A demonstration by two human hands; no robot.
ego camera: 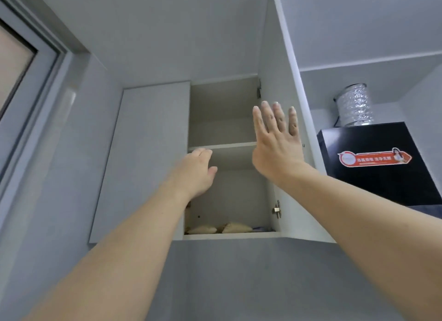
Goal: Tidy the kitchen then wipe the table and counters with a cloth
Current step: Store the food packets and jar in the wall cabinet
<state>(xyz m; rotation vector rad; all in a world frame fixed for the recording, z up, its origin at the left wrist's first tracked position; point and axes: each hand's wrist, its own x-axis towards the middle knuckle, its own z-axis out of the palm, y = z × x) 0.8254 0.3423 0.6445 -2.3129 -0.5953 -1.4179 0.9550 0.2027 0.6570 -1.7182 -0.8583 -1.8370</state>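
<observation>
The right hand, fingers straight, lies flat on the open door, likely steadying it. The left hand, loosely curled and empty, reaches under the shelf. Pale bags lie at 6 o'clock inside the cupboard.

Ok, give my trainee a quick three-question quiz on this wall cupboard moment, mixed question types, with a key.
1. True or false: the right hand lies flat with straight fingers against the open white cupboard door.
2. Which holds the pale stuffed bags? A) the upper compartment B) the lower compartment, below the white middle shelf C) the top of the black range hood
3. Fill in: the crinkled silver duct rises from the black range ____.

Key: 1 true; 2 B; 3 hood. The left hand reaches into the cupboard opening with fingers hidden.
</observation>
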